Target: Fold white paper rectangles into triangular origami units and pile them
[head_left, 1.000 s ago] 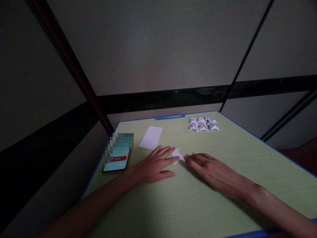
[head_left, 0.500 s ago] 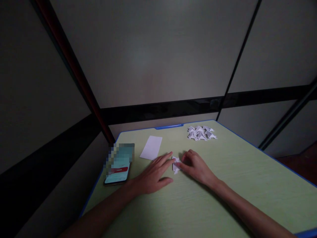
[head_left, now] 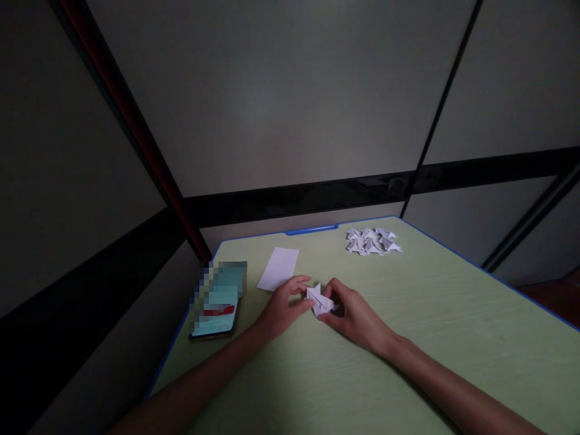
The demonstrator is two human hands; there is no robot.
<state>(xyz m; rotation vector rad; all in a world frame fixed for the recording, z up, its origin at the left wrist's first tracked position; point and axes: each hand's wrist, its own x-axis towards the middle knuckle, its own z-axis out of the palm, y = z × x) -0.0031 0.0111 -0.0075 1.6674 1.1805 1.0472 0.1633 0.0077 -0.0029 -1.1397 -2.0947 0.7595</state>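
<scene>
Between my hands is a small white folded paper figure (head_left: 319, 301) with pointed flaps and visible crease lines. My left hand (head_left: 283, 307) pinches its left edge, thumb in front and fingers behind. On the other side my right hand (head_left: 356, 311) is closed on its right end, the thumb low and the index finger at the back. Just beyond my left hand lies a flat white sheet of paper (head_left: 278, 268). Several similar folded paper figures (head_left: 372, 241) sit in two rows at the far right of the table.
A phone (head_left: 217, 311) with a lit screen, partly blurred out, lies along the left side of the pale green table (head_left: 444, 314). The table has a blue edge and a blue strip (head_left: 312, 229) at the back. Cabinet panels (head_left: 272, 109) stand right behind it.
The paper figure lay on the table under my left fingers; it has turned and is now between both hands. My left fingers have curled from flat into a pinch. The view has shifted slightly.
</scene>
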